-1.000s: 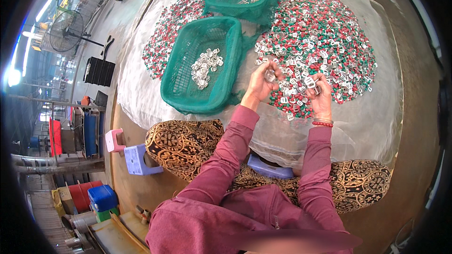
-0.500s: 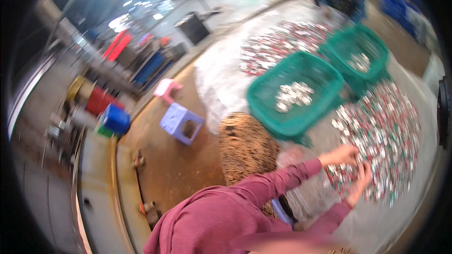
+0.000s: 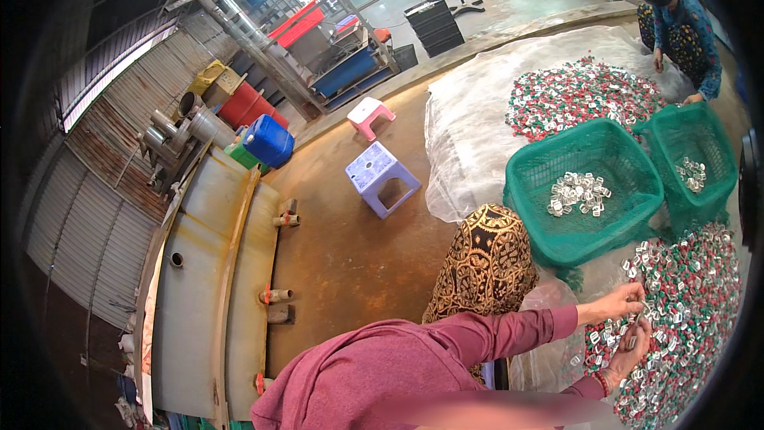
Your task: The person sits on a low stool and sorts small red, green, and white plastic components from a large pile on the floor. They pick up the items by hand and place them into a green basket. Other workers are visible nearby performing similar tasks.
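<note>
Green netting covers the large basket [image 3: 601,245], and inside it we see a heap of clear buckle-shaped pieces [image 3: 579,193]. Nearer us and right of the large basket, our hands are close together over a mixed pile [image 3: 688,326] of red, green and clear pieces. Our left hand [image 3: 619,303] has fingers bent, tips near the thumb; our right hand [image 3: 629,353] has fingers partly curled. We cannot tell whether either grips a piece. Right of the large basket stands a smaller green basket [image 3: 710,139], a co-worker's hand [image 3: 694,99] at its rim. A second pile [image 3: 585,97] lies beyond the large basket.
</note>
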`<state>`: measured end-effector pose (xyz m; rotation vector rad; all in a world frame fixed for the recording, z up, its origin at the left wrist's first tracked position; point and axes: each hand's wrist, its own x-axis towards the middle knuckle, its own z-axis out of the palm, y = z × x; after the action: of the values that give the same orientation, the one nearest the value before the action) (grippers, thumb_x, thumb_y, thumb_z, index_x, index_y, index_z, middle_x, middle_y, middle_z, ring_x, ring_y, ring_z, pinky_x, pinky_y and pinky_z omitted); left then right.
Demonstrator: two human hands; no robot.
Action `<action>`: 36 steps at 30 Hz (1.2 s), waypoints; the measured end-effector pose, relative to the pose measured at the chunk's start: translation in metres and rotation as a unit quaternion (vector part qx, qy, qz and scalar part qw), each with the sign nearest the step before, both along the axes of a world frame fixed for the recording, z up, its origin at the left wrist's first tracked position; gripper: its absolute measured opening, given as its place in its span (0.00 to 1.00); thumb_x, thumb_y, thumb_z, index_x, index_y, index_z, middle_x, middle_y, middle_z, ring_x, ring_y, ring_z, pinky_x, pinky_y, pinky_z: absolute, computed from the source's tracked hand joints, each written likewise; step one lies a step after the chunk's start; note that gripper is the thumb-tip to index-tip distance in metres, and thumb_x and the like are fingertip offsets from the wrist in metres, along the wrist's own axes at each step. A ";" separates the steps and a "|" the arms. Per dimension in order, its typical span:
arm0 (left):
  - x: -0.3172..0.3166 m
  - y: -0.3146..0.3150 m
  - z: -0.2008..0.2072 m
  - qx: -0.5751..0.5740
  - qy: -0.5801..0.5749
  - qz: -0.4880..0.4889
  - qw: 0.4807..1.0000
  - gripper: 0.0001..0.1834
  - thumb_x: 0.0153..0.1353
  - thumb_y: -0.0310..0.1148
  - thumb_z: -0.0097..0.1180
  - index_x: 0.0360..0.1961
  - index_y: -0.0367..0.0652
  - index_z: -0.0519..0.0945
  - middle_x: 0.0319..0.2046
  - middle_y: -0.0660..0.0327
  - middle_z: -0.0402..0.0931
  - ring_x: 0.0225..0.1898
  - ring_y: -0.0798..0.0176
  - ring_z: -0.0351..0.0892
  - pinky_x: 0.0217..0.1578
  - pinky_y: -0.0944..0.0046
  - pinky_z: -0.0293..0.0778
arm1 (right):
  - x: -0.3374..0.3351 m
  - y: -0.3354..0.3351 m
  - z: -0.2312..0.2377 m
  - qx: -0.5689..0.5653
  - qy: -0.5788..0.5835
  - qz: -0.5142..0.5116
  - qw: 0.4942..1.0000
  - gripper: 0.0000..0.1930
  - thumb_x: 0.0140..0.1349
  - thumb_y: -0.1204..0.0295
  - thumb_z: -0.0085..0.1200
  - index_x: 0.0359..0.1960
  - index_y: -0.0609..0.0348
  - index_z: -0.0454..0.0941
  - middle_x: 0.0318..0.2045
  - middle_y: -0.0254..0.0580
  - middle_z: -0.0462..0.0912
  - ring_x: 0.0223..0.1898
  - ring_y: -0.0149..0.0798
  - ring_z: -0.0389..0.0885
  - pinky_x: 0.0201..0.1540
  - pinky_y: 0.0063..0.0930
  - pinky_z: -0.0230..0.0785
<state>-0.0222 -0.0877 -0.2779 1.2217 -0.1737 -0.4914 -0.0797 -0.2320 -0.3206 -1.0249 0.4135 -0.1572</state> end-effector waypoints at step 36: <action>-0.028 -0.031 -0.055 -0.297 0.454 0.000 0.840 0.30 0.60 0.54 0.41 0.45 0.33 0.69 0.41 0.48 0.72 0.42 0.52 0.74 0.41 0.51 0.74 | -0.016 0.019 0.052 -0.423 -0.072 0.081 0.900 0.14 0.64 0.64 0.45 0.43 0.58 0.77 0.46 0.40 0.74 0.47 0.32 0.72 0.48 0.29 0.65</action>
<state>-0.0498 -0.1191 -0.3328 0.2907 0.4660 -0.8897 -0.0956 -0.2127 -0.2683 -1.8882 0.1036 -0.2724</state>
